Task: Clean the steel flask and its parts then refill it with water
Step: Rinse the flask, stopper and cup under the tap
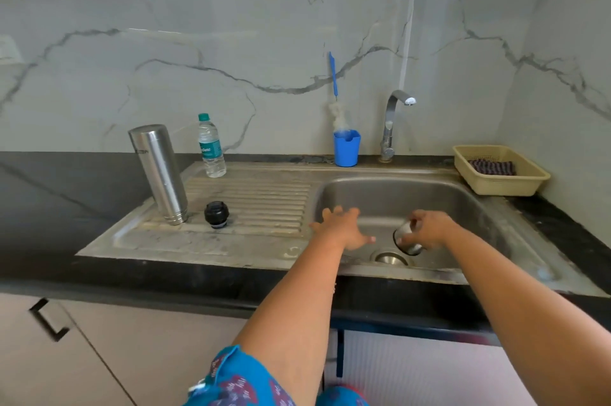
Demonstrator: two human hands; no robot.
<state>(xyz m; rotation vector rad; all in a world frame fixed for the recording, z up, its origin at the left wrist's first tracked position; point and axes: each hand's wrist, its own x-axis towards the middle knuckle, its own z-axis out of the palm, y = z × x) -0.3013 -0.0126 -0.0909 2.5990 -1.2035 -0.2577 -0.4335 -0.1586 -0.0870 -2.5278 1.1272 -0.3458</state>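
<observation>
Steel sink basin [380, 194], right hand [429, 228] gripping flask cup [407, 240] over drain, left hand [344, 227] spread, holding nothing, flask [160, 174] upright on drainboard.

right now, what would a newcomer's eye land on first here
First the two bare arms reaching over the sink: the right hand holds a small steel cup above the drain, the left hand spread open beside it. Then the tall steel flask upright on the drainboard, its black stopper alongside.
</observation>
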